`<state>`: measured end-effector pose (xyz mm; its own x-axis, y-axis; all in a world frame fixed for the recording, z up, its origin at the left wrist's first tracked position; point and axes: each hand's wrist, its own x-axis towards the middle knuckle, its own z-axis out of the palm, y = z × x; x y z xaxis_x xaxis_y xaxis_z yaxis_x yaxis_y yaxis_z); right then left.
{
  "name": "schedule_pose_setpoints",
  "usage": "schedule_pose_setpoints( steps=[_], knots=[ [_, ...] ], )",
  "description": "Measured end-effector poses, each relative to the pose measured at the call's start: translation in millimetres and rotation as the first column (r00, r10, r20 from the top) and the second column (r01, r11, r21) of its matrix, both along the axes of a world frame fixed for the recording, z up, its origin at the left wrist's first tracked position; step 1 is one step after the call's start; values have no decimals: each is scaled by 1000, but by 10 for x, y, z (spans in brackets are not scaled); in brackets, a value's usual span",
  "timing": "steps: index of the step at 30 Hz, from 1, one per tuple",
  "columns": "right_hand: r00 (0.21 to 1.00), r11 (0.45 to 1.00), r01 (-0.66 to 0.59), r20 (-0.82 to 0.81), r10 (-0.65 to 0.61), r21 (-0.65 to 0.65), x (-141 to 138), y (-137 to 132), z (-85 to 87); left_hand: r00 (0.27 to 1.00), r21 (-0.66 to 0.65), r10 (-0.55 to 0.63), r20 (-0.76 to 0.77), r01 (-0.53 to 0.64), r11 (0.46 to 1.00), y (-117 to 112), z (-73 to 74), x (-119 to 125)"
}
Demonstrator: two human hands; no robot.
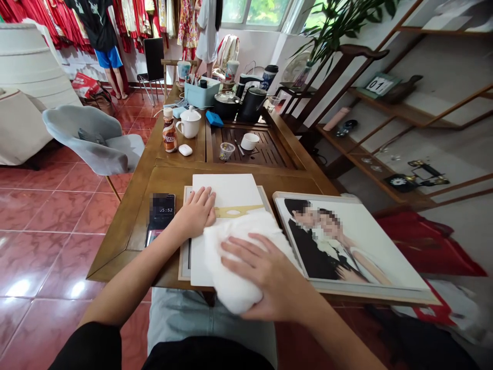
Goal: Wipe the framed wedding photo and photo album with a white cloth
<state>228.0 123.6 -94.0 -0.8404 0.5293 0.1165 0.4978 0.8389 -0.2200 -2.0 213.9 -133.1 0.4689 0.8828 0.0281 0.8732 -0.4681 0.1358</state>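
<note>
A white board (227,186) lies on a framed panel (185,257) at the near edge of the wooden table. My left hand (198,210) rests flat on the board's upper left part, fingers stretched out. Under my right hand (265,270) is a bunched white cloth (231,288); my fingers spread over its top and my thumb lies along its near side. A yellowish strip (246,210) with an oval hole shows just beyond the cloth, across the board. The cloth hides the board's lower right part.
To the right lies a framed couple's photo (370,246). A phone (162,218) sits at the left. Farther back stand a bottle (169,131), a lidded white mug (190,122), small cups and a kettle (252,105). A grey chair (92,136) stands left of the table (127,226).
</note>
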Motion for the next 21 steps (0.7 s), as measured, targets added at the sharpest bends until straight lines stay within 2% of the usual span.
schedule_pose_setpoints(
  steps=[2, 3, 7, 8, 9, 12, 14, 16, 19, 21],
  knots=[
    [996, 995, -85, 8, 86, -47, -23, -27, -2, 1000, 11, -7, 9, 7, 1000, 5, -9, -9],
    [996, 995, -85, 8, 86, -56, -17, -25, -1, 1000, 13, -9, 13, 9, 1000, 8, -13, -13],
    [992, 992, 123, -27, -122, 25, 78, 24, -8, 1000, 4, 1, 15, -1, 1000, 24, -22, -23],
    [989, 989, 144, -37, -142, 46, 98, 26, -14, 1000, 3, 2, 12, -2, 1000, 26, -21, -24],
    [992, 990, 125, -41, -123, 59, 113, 21, -19, 1000, 2, 0, 7, 0, 1000, 27, -19, -24],
    [998, 996, -52, -32, 54, 70, 153, -2, -34, 1000, 4, -17, -2, 17, 1000, 25, -10, -26],
    [995, 990, -81, -43, 86, 113, 211, 26, -32, 1000, 6, -18, -1, 18, 1000, 22, -3, -29],
    [994, 980, 0, -104, 20, 197, 294, 110, -12, 1000, 5, -18, 0, 18, 1000, 21, 2, -33],
    [972, 937, 149, -221, -80, 315, 376, 302, 45, 1000, -7, -29, 6, 29, 1000, 25, 1, -45],
    [973, 910, 194, -192, -131, 365, 346, 430, 76, 999, -3, -37, 21, 37, 999, 29, -12, -58]
  ],
)
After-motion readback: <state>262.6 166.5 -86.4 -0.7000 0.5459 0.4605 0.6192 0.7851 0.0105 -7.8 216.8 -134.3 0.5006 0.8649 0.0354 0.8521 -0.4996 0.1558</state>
